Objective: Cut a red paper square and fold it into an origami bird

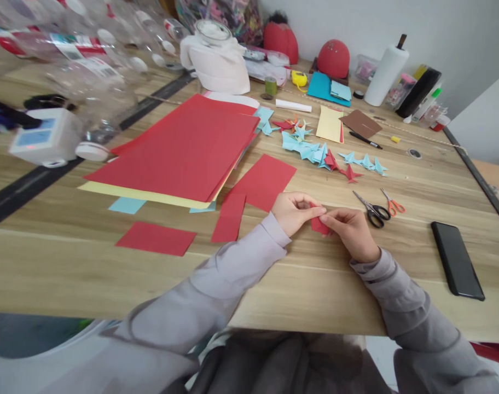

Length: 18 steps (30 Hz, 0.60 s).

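Note:
A small folded piece of red paper [318,225] is held between both hands, low over the wooden table. My left hand [295,212] pinches its upper left side with thumb and fingers. From the right, my right hand [352,232] grips the other side, thumb on top. The fingers hide part of its folds. Left of my hands lie cut red paper pieces [266,181], and a narrow red strip [230,218] sits beside my left sleeve. Beyond my hands are folded blue paper cranes [311,150] and a few red ones [349,174].
Black-handled scissors [375,212] and orange-handled scissors [393,203] lie right of my hands, with a phone [457,261] farther right. A stack of large red sheets [184,150] covers the left middle. Plastic bottles [89,82] crowd the back left. A pen [365,140] lies near brown paper.

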Each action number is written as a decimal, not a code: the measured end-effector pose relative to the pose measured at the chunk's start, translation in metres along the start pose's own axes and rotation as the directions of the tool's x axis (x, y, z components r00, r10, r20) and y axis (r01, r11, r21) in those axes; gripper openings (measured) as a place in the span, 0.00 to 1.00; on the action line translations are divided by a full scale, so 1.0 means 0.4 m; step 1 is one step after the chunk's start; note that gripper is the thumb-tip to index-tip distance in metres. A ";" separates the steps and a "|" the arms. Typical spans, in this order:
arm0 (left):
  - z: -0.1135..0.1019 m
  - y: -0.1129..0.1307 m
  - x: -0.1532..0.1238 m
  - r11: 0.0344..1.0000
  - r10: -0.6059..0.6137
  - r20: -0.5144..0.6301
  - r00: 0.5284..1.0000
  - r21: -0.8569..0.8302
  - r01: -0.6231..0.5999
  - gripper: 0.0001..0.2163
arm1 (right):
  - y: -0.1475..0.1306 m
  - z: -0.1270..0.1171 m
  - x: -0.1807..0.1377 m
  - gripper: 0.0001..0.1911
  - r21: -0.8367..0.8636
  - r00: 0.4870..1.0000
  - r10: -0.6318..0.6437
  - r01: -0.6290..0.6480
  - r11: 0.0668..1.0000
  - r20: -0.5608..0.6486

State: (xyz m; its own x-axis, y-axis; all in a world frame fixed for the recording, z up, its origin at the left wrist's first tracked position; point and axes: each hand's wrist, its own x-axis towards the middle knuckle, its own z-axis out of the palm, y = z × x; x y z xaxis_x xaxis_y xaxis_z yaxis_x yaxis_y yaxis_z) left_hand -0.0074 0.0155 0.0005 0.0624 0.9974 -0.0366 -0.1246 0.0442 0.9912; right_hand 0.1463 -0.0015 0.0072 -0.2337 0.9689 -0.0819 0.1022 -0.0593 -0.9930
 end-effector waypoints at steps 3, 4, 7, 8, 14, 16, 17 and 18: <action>-0.002 -0.007 0.003 1.000 -0.014 -0.001 1.000 -0.029 0.013 0.13 | 0.002 0.000 0.000 0.14 0.016 1.000 -0.013 0.014 1.000 -0.017; -0.002 -0.009 0.004 0.999 -0.020 -0.002 1.000 -0.041 0.020 0.14 | 0.003 0.000 0.000 0.13 0.016 1.000 -0.020 0.020 1.000 -0.024; -0.002 -0.009 0.005 0.998 -0.030 -0.008 1.000 -0.055 0.030 0.15 | 0.004 0.001 0.001 0.12 0.011 0.999 -0.035 0.035 0.999 -0.040; -0.002 -0.009 0.006 0.998 -0.030 -0.012 0.999 -0.049 0.029 0.15 | 0.005 0.002 0.002 0.12 0.015 0.998 -0.039 0.040 0.999 -0.047; -0.003 -0.005 0.005 1.000 0.008 -0.029 1.000 -0.005 -0.008 0.15 | 0.008 0.009 0.005 0.11 0.105 0.996 -0.071 0.076 0.991 -0.052; -0.002 -0.004 0.003 1.000 0.008 -0.026 1.000 -0.014 -0.008 0.14 | 0.009 0.009 0.005 0.10 0.132 0.996 -0.076 0.081 0.988 -0.042; -0.002 -0.003 0.002 1.000 0.001 -0.018 1.000 -0.027 -0.001 0.14 | 0.010 0.008 0.005 0.10 0.142 0.996 -0.077 0.082 0.986 -0.040; -0.001 -0.002 0.001 0.999 -0.011 -0.005 1.000 -0.043 0.011 0.15 | 0.010 0.006 0.005 0.10 0.149 0.996 -0.075 0.080 0.986 -0.040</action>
State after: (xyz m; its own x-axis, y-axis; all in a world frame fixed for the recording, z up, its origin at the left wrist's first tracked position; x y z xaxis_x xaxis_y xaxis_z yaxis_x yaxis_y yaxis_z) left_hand -0.0078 0.0160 -0.0004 0.0590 0.9971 -0.0483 -0.1665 0.0575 0.9844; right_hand 0.1439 -0.0006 0.0029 -0.2020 0.9794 -0.0037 -0.0624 -0.0167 -0.9979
